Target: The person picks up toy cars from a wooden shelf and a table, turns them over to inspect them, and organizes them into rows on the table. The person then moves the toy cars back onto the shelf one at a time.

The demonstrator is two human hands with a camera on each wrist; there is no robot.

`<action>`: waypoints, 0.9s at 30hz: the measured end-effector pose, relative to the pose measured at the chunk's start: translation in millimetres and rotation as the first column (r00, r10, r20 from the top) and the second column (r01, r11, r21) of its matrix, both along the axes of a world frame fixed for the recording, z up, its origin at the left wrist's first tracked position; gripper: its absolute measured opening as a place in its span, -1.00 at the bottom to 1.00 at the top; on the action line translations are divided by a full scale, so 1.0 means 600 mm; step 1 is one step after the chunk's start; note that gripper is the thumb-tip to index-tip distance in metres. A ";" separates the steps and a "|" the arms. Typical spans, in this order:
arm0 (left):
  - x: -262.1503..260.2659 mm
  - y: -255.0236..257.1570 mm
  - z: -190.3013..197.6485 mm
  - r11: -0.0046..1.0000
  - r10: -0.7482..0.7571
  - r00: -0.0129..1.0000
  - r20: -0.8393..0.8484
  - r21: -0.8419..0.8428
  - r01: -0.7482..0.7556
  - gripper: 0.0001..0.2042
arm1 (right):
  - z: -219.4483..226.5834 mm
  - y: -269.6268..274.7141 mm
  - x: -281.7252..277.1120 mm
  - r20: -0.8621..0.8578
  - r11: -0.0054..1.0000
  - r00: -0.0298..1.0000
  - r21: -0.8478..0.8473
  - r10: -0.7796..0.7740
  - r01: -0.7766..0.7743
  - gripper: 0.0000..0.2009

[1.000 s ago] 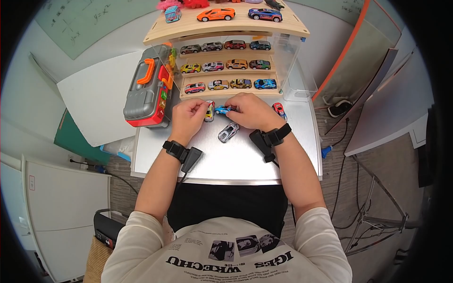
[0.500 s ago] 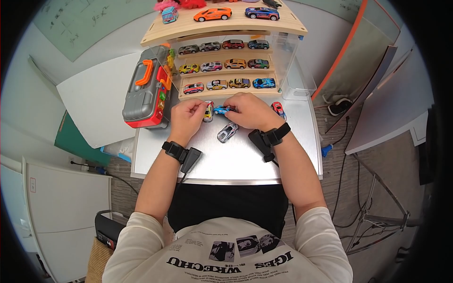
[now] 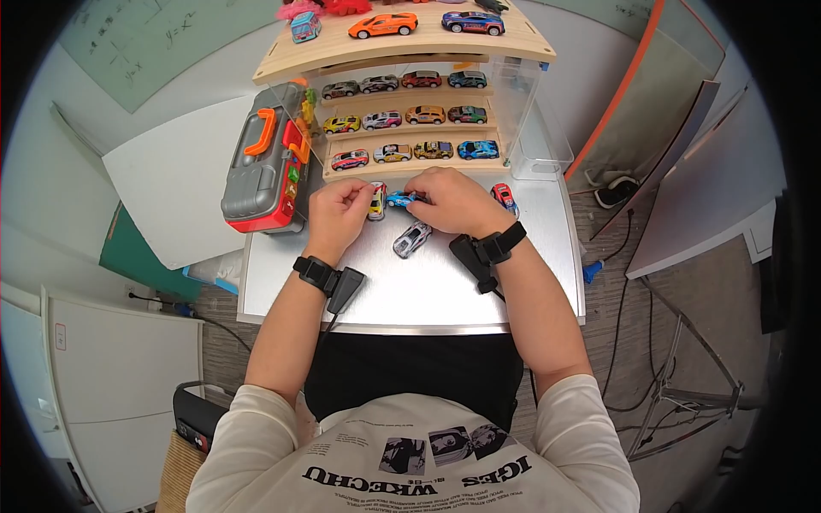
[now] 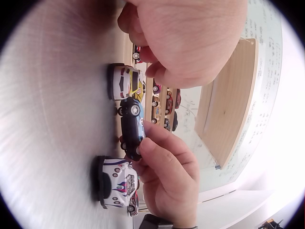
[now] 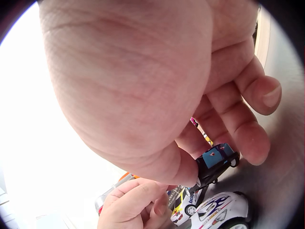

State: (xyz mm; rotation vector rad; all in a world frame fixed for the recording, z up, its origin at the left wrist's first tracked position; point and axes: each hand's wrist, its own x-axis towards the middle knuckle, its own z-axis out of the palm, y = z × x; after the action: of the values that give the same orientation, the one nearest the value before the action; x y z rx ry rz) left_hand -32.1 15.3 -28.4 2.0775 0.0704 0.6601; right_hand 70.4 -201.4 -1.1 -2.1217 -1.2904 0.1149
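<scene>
Okay, your right hand (image 3: pixel 453 202) has the blue toy car (image 3: pixel 402 199), thumb on one side, fingers on the other, at its end toward the worktop's right edge. In the left wrist view that car is tipped on its side, dark underside facing the camera, with its free end right by the yellow and white car (image 4: pixel 127 82); can't tell if the two touch. Your left hand (image 3: pixel 337 211) is curled just beside the yellow and white car, fingertips up close to its top; can't tell if you're pinching it or only touching it.

White and silver car (image 3: pixel 412 240) sits on the worktop (image 3: pixel 410 295), nearer you than the blue one, apart from your fingers in the head view. Red car (image 3: pixel 505 199) is off toward the worktop's right edge, past your right hand. Wooden rack (image 3: pixel 428 47) stands at the far part of the worktop, rows of cars on it; grey toolbox (image 3: pixel 256 167) is along the left edge.

Versus half a second ago: same grip on the blue car, both hands in place, loose cars unmoved. Only your head view has drifted a touch.
</scene>
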 end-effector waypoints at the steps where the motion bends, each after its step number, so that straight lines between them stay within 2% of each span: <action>1: 0.000 0.000 -0.001 1.000 -0.001 1.000 0.004 -0.002 0.001 -0.87 | 0.000 0.000 0.000 -0.007 1.000 1.000 -0.004 -0.002 0.002 -0.69; 27: 0.003 0.001 -0.005 1.000 0.017 1.000 -0.001 -0.019 -0.017 -0.87 | -0.002 0.001 -0.001 0.014 1.000 1.000 -0.006 -0.013 0.013 -0.69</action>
State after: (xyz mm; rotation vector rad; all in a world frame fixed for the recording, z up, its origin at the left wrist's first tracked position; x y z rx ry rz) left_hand -30.5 15.8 -31.5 2.0607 0.0941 0.6664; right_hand 69.5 -200.9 -2.3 -2.1393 -1.2857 0.0988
